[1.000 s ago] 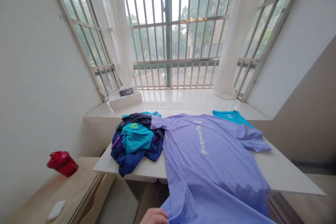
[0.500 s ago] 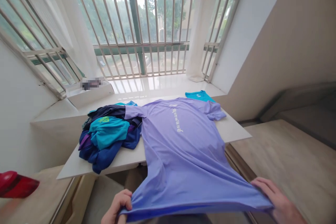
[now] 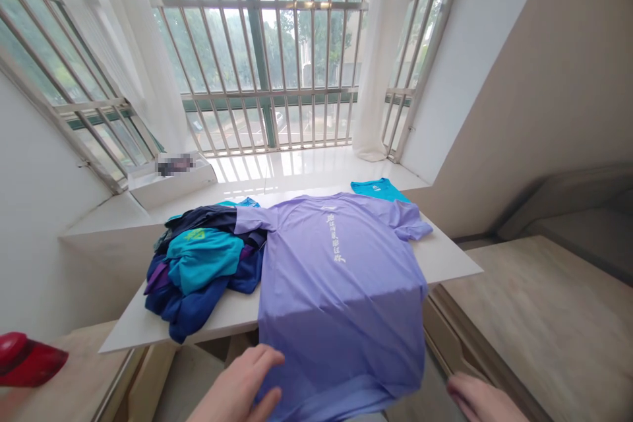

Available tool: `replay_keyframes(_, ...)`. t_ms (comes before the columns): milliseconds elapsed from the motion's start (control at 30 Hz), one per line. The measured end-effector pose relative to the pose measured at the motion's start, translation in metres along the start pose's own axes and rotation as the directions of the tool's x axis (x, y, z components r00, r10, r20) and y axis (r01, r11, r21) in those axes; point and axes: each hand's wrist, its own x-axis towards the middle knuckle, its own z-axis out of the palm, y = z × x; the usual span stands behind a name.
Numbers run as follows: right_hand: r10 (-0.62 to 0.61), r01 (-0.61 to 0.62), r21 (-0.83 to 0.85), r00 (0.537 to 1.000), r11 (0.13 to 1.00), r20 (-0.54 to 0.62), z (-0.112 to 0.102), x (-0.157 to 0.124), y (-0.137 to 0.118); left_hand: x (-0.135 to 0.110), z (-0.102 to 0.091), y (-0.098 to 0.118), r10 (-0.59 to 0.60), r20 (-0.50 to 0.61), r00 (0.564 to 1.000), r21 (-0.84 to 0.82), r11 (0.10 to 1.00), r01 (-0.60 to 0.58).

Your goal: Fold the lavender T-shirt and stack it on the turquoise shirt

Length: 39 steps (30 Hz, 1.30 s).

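The lilac shirt [image 3: 341, 290] lies print-up on the white tabletop [image 3: 448, 260], its hem hanging off the near edge, probably because the surface is too shallow. Before that edge, the left hand [image 3: 241, 381] has thumb and fingers apart; whether the right hand [image 3: 483, 399] is closed I cannot tell. Beyond the tabletop, a white box [image 3: 173, 192] bears a blurred item [image 3: 175, 165]

Beyond the hands [image 3: 242, 379] stands a daylit, metal-barred window [image 3: 258, 46] with white curtains [image 3: 370, 105]; left of the hands, a white wall [image 3: 30, 211].
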Motion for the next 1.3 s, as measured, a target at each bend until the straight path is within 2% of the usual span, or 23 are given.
replay_keyframes(33, 0.012, -0.012, -0.003, 1.0, 1.0, -0.024, -0.014, 0.019, -0.009, 0.027, -0.017, 0.009, 0.025, -0.015, 1.0, -0.006, 1.0, -0.025)
replay_keyframes(100, 0.018, -0.016, 0.013, 0.983, 1.0, -0.183, -0.043, 0.06, -0.033, 0.09, -0.042, 0.021, 0.105, -0.034, 0.994, 0.027, 0.994, -0.104)
replay_keyframes(167, 0.018, -0.002, 0.048, 0.945, 0.999, -0.326, -0.066, 0.105, -0.062, 0.156, -0.053, 0.022, 0.154, -0.096, 0.983, 0.13, 0.982, -0.141)
replay_keyframes(233, -0.038, 0.063, 0.056, 0.931, 0.996, -0.362, -0.079, 0.147, -0.089, 0.217, -0.048, 0.01, 0.12, -0.089, 0.989, 0.25, 0.964, -0.094)
replay_keyframes(300, -0.178, 0.178, -0.029, 0.937, 0.984, -0.302, -0.079, 0.182, -0.107, 0.261, -0.033, -0.007, -0.008, -0.086, 0.996, 0.354, 0.934, 0.038)
replay_keyframes(333, -0.234, 0.216, -0.098, 0.942, 0.972, -0.241, -0.075, 0.196, -0.111, 0.275, -0.024, -0.016, -0.068, -0.09, 0.994, 0.379, 0.921, 0.097)
replay_keyframes(400, -0.243, 0.213, -0.214, 0.962, 0.953, -0.125, -0.063, 0.214, -0.109, 0.288, -0.01, -0.032, -0.15, -0.083, 0.985, 0.388, 0.906, 0.17)
replay_keyframes(433, -0.206, 0.177, -0.26, 0.975, 0.949, -0.087, -0.056, 0.218, -0.104, 0.288, -0.005, -0.038, -0.17, -0.079, 0.982, 0.385, 0.904, 0.187)
replay_keyframes(533, -0.031, -0.007, -0.333, 0.994, 0.943, -0.107, -0.039, 0.217, -0.083, 0.28, -0.003, -0.048, -0.198, -0.056, 0.979, 0.377, 0.904, 0.204)
replay_keyframes(600, 0.007, -0.056, -0.313, 0.988, 0.948, -0.155, -0.039, 0.215, -0.071, 0.279, -0.01, -0.045, -0.225, -0.011, 0.974, 0.37, 0.904, 0.213)
replay_keyframes(667, -0.036, -0.023, -0.246, 0.972, 0.969, -0.232, -0.052, 0.218, -0.061, 0.286, -0.018, -0.036, -0.242, 0.009, 0.97, 0.376, 0.9, 0.221)
replay_keyframes(733, -0.04, -0.028, -0.174, 0.926, 0.984, -0.376, -0.075, 0.226, -0.048, 0.304, -0.023, -0.023, -0.2, -0.05, 0.979, 0.403, 0.892, 0.203)
replay_keyframes(767, 0.006, -0.08, -0.143, 0.892, 0.987, -0.452, -0.089, 0.232, -0.039, 0.316, -0.024, -0.015, -0.15, -0.095, 0.984, 0.419, 0.891, 0.176)
replay_keyframes(833, 0.185, -0.284, -0.099, 0.815, 0.954, -0.549, -0.115, 0.243, -0.015, 0.344, -0.02, 0.0, -0.031, -0.144, 0.989, 0.431, 0.898, 0.091)
replay_keyframes(900, 0.357, -0.464, -0.059, 0.75, 0.884, -0.557, -0.135, 0.251, 0.012, 0.374, -0.01, 0.014, 0.049, -0.119, 0.992, 0.407, 0.913, 0.004)
replay_keyframes(933, 0.421, -0.522, -0.044, 0.733, 0.852, -0.535, -0.142, 0.254, 0.025, 0.389, -0.004, 0.02, 0.07, -0.095, 0.993, 0.388, 0.921, -0.028)
replay_keyframes(1033, 0.559, -0.625, -0.053, 0.73, 0.779, -0.394, -0.148, 0.261, 0.048, 0.423, 0.017, 0.029, 0.078, -0.065, 0.995, 0.344, 0.938, -0.051)
replay_keyframes(1100, 0.599, -0.648, -0.073, 0.737, 0.759, -0.314, -0.145, 0.268, 0.052, 0.436, 0.032, 0.027, 0.06, -0.063, 0.996, 0.327, 0.944, -0.036)
replay_keyframes(1167, 0.594, -0.622, 0.003, 0.746, 0.783, -0.299, -0.14, 0.275, 0.051, 0.442, 0.044, 0.021, 0.054, -0.064, 0.996, 0.324, 0.946, -0.031)
replay_keyframes(1233, 0.592, -0.55, 0.219, 0.745, 0.806, -0.308, -0.136, 0.282, 0.048, 0.444, 0.051, 0.014, 0.068, -0.077, 0.995, 0.328, 0.944, -0.039)
replay_keyframes(1300, 0.61, -0.46, 0.437, 0.73, 0.772, -0.308, -0.137, 0.286, 0.045, 0.446, 0.053, 0.007, 0.072, -0.087, 0.994, 0.327, 0.944, -0.04)
